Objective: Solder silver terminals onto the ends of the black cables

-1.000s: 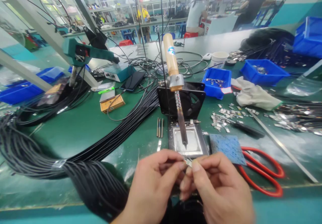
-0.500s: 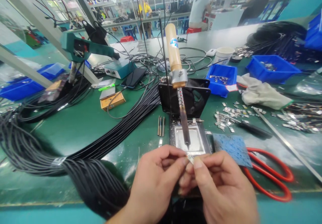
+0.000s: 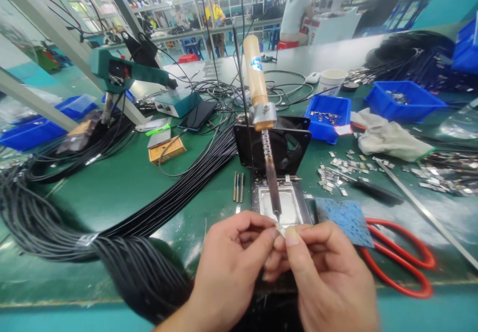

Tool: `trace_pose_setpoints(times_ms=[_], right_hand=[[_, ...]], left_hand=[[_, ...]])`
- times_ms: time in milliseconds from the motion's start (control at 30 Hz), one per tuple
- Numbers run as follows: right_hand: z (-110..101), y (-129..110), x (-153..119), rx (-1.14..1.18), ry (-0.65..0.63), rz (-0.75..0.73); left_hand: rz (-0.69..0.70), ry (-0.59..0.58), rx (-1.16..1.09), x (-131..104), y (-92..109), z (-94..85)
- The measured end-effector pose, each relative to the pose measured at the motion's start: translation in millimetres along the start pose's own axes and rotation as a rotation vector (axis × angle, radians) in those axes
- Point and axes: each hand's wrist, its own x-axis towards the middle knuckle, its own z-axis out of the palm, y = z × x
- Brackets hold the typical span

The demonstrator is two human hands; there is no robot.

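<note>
Just below the tip of a wood-handled soldering iron (image 3: 274, 185), my two hands meet over a small silvery metal piece (image 3: 281, 230). My left hand (image 3: 233, 260) pinches it from the left, thumb against forefinger. From the right, my right hand (image 3: 328, 272) grips the same piece between thumb and fingers. Most of the piece is hidden by the fingertips, so its exact kind cannot be made out. The iron is clamped upright at a slant, tip down, above a shallow metal tray (image 3: 298, 205). Whether the tip touches the piece is unclear.
A black fan (image 3: 295, 145) stands behind the iron. To the right lie a blue sponge (image 3: 341, 217), red-handled scissors (image 3: 401, 257), scattered metal pieces (image 3: 336, 172) and blue bins (image 3: 328, 118). A thick black cable bundle (image 3: 149, 217) fills the left. People sit and stand farther back.
Both hands have shifted very slightly up and left, and the metal piece between them shows at a slightly different tilt. The view has moved a touch; the bench things stay put.
</note>
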Motion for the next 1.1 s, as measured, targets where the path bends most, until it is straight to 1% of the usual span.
trace_pose_setpoints(times_ms=[100, 267, 400, 533, 767, 833, 1000, 1100], right_hand=[[0.5, 0.3, 0.4, 0.022, -0.006, 0.002], [3.9, -2.9, -2.8, 0.034, 0.033, -0.008], [2.3, -1.9, -2.4, 0.022, 0.000, -0.045], [0.1, -0.2, -0.5, 0.012, -0.037, -0.053], [0.8, 0.9, -1.4, 0.027, -0.047, -0.060], [3.2, -0.7, -2.3, 0.028, -0.027, -0.040], [13.3, -8.6, -4.8, 0.055, 0.119, 0.056], [16.2, -11.8, -5.7, 0.055, 0.131, 0.070]], left_hand=[[0.005, -0.001, -0.022, -0.1, 0.7, 0.0], [0.011, 0.006, -0.024, -0.7, 0.2, -0.9], [0.024, 0.023, 0.007, -1.3, -0.9, -1.3], [0.027, 0.028, -0.002, -1.4, 0.3, -0.2], [0.011, 0.043, -0.058, 1.5, 2.2, 1.4], [0.016, 0.039, -0.057, 1.3, 2.2, 1.0], [0.021, 0.037, -0.055, 0.2, 3.7, 1.8], [0.016, 0.035, -0.064, 0.0, 4.5, 3.2]])
